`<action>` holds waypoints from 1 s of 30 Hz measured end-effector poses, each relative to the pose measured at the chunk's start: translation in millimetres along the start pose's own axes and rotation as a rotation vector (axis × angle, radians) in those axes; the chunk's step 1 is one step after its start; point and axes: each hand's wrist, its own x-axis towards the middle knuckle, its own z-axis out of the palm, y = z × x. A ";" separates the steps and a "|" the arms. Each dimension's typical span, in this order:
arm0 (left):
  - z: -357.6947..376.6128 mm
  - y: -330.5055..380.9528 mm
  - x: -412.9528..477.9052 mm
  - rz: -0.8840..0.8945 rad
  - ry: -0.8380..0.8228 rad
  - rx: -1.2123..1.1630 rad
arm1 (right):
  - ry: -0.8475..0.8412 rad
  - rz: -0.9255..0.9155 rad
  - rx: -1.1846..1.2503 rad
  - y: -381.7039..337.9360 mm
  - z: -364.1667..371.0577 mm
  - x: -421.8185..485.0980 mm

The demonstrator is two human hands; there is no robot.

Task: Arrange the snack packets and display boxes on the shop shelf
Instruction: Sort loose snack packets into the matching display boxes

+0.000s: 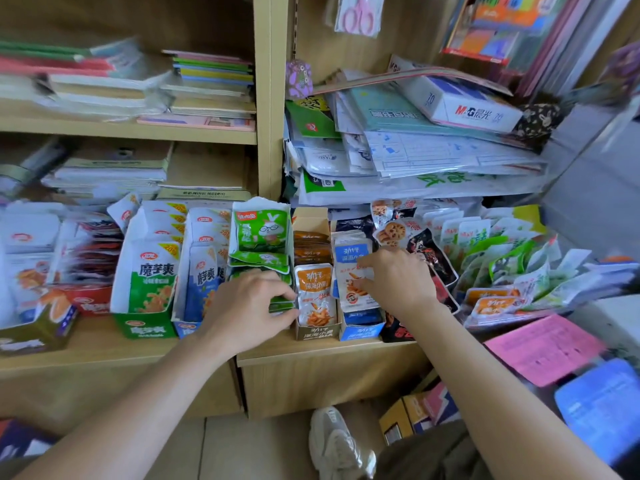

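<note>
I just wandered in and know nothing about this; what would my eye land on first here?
Two bare hands meet at the middle of the shelf: the left hand pinches the green rabbit packets, the right hand the blue-and-white packet. Left of them a green display box stands out, and pink scissors hang high above.

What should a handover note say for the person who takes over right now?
Left hand grips the green packets.
Right hand pinches a packet in the blue box.
The orange box stands between them, with packets in it.
Done: boxes stand in a row on the shelf.
Left: the loose packets at the right lie heaped, unsorted.
</note>
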 end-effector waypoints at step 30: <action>-24.0 -26.3 -27.1 0.174 0.082 -0.020 | 0.252 -0.291 0.046 -7.4 12.0 -25.1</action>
